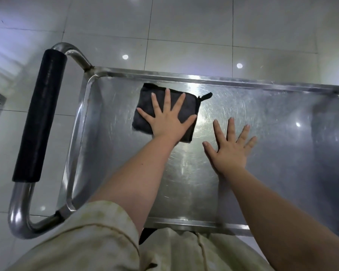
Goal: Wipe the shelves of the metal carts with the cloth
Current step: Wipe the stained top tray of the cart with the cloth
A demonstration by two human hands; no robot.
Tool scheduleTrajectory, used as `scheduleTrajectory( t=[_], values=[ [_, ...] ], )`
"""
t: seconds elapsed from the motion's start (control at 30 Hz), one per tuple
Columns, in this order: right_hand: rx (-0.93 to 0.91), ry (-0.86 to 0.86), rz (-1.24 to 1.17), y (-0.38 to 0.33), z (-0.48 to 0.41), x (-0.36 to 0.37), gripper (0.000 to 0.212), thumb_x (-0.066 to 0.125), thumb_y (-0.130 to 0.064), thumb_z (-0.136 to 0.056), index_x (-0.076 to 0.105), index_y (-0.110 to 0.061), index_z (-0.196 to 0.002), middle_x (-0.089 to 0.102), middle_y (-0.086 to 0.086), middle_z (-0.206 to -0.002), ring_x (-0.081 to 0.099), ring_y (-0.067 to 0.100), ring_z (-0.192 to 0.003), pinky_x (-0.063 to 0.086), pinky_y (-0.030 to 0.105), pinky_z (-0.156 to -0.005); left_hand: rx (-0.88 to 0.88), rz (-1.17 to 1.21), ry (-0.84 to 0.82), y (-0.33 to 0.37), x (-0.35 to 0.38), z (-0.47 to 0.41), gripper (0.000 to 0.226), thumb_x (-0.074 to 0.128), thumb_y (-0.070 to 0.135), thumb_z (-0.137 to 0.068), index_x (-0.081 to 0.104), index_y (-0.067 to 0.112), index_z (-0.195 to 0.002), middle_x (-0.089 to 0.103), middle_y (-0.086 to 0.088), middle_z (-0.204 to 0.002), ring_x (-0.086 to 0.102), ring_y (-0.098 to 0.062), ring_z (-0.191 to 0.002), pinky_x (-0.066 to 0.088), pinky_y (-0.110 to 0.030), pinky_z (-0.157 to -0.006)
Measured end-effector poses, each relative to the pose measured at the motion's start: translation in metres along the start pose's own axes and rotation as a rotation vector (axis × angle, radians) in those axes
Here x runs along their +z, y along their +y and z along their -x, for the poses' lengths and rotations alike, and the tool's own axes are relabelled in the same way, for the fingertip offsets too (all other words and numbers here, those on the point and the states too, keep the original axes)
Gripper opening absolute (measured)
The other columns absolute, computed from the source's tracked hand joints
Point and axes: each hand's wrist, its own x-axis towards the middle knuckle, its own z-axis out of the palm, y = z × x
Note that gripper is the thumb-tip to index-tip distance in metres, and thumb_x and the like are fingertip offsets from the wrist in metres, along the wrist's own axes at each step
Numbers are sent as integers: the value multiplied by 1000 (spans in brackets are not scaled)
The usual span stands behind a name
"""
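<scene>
A folded dark grey cloth (145, 106) lies on the top shelf of the metal cart (272, 149), toward the shelf's far left. My left hand (167, 120) presses flat on the cloth with fingers spread and straight. My right hand (231, 147) lies flat on the bare steel just right of the cloth, fingers spread, holding nothing. The shelf surface is scratched and shiny, with a raised rim all round.
The cart's tubular push handle with a black foam grip (39, 116) stands at the left end. Glossy pale floor tiles (184, 32) surround the cart. My light-coloured clothing (98, 241) presses against the near rim.
</scene>
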Motion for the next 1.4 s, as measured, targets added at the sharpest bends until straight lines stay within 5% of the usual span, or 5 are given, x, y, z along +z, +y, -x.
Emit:
scheduleTrajectory(
  t=[0.23,0.37,0.7,0.97,1.4],
  values=[
    [-7,16,0,0,0,2,73,2,-82,-84,-15,-52,-148,-19,-3,-162,-21,43,-145,-8,68,-112,-326,25,71,-148,-33,-32,95,1,100,-61,-4,59,-146,-15,5,-163,-18,-36,-147,-11,-80,-99],
    [-13,11,5,-1,1,1,73,3,-81,-85,-17,-51,-148,-21,-2,-162,-24,43,-144,-10,68,-111,-372,7,74,-174,-38,-29,94,0,100,-62,-4,58,-146,-18,2,-163,-21,-39,-145,-11,-79,-99],
    [-13,25,12,0,-1,2,73,6,-79,-87,-13,-48,-150,-16,2,-163,-17,46,-145,-8,69,-111,-97,10,82,-51,-33,-75,89,9,94,-70,-7,54,-148,-17,1,-163,-16,-48,-144,-3,-81,-100],
    [-13,30,9,0,-1,5,74,9,-80,-87,-12,-48,-150,-18,-1,-163,-17,46,-145,-8,69,-111,98,-3,-21,68,-9,-47,85,7,91,-74,-12,53,-148,-26,-2,-160,-25,-47,-142,-13,-81,-95],
    [-3,12,22,-1,0,-2,74,1,-82,-84,-16,-49,-149,-20,-1,-162,-21,42,-145,-12,67,-112,-278,-20,52,-163,-53,-50,93,0,97,-67,-3,54,-149,-10,6,-164,-17,-31,-148,-11,-75,-105]
  ],
)
